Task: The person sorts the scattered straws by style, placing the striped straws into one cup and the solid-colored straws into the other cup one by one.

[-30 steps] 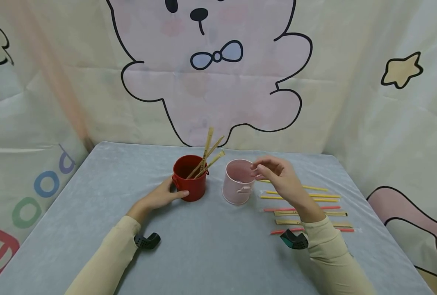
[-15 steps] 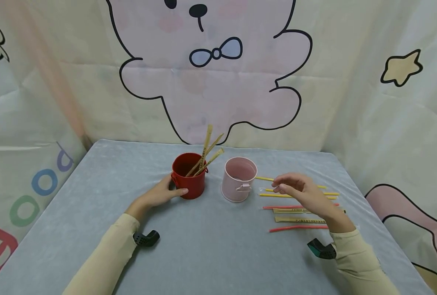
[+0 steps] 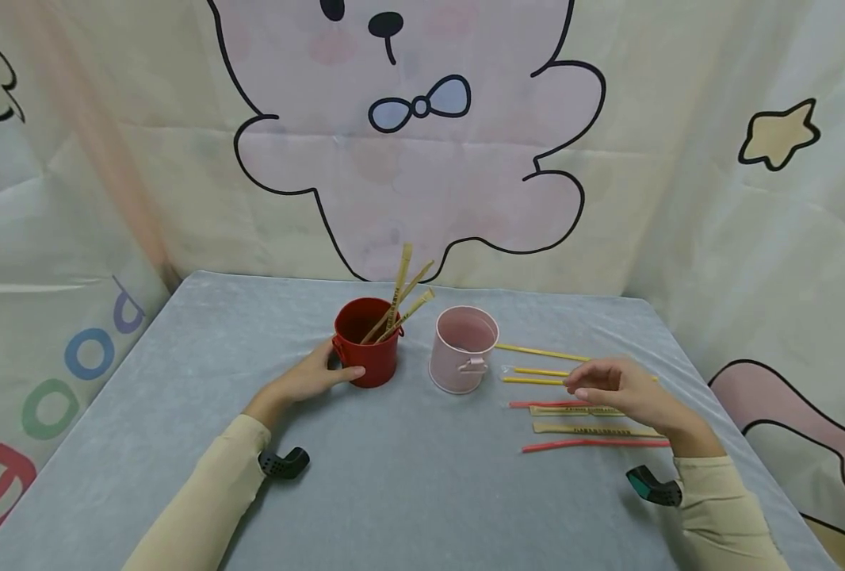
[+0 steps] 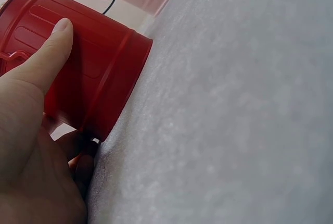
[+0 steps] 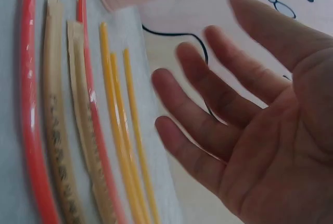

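Note:
My left hand [image 3: 307, 376] holds the side of a small red bucket [image 3: 376, 366] that stands upright on the cloth. In the left wrist view the thumb [image 4: 52, 52] lies along the bucket's wall and the other fingers bend in at its base. Three paper-wrapped straws [image 3: 399, 289] lean inside the bucket. My right hand [image 3: 632, 395] hovers over the right-hand straws, its palm bare and fingers loosely bent in the right wrist view. Below it lie yellow straws [image 3: 542, 352], red straws [image 3: 579, 445] and paper-wrapped straws [image 5: 60, 109], roughly side by side.
A pink bucket [image 3: 458, 366] stands upright between the red bucket and the loose straws. A light blue cloth [image 3: 422, 492] covers the table. Behind it hangs a printed curtain [image 3: 629, 198] with cartoon figures.
My right hand has moved right and toward me, from beside the pink bucket's rim to above the straws. The left hand and red bucket stay in place.

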### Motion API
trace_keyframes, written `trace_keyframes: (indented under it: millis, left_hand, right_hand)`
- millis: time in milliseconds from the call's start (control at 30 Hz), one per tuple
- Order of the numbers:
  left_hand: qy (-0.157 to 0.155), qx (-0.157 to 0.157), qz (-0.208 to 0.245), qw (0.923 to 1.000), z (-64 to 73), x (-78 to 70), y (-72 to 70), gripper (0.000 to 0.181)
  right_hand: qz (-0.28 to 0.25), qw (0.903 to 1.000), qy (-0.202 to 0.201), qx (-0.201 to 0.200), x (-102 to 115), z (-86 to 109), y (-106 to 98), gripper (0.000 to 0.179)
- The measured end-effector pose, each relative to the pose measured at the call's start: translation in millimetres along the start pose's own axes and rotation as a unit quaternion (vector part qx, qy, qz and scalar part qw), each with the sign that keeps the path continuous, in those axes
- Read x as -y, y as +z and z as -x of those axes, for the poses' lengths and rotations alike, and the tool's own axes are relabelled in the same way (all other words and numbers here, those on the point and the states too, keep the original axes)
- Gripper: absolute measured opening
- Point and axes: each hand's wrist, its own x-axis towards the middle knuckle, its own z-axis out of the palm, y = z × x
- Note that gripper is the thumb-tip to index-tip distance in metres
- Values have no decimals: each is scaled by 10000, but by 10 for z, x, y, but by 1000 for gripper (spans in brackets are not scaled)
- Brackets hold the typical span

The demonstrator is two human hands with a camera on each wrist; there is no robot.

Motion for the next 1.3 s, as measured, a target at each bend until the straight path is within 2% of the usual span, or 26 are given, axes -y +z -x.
trace_keyframes:
  millis: [100,300,433,600,700,800,967,1300]
  left_hand:
    - [97,10,-31,9999,2,9,-2,79]
    - [8,1,10,10000,-6,3,-8,80]
    - [-44,19,-19,10000,-5,-18,-6,81]
    - [-44,1,-12,10000,4,-15,-15,81]
    - [-34,-20,-48,10000,13,-5,-24,81]
    - [-62,-25,-90,9999,19,0,-19,81]
    - [-63,-8,-85,9999,19,12,-3,81]
    - [-64,15,-8,10000,-9,18,10,82]
  right_hand:
    - [-1,9998,19,200,-69,-3,-3,27]
    - [197,9969,122,756,-173,44,-46,36]
    - [451,9946,22,936,-222,65,-72,34]
    - [1128,9909,-132,721,-225,45,-56,25]
    - [1377,9889,-33,561,-239,24,-35,21]
    - [1337,9891,191,585,-262,13,-12,22]
    - [1157,9908,254,657,-302,-10,25,22]
    - [1375,9876,738,194,-319,-58,118,10]
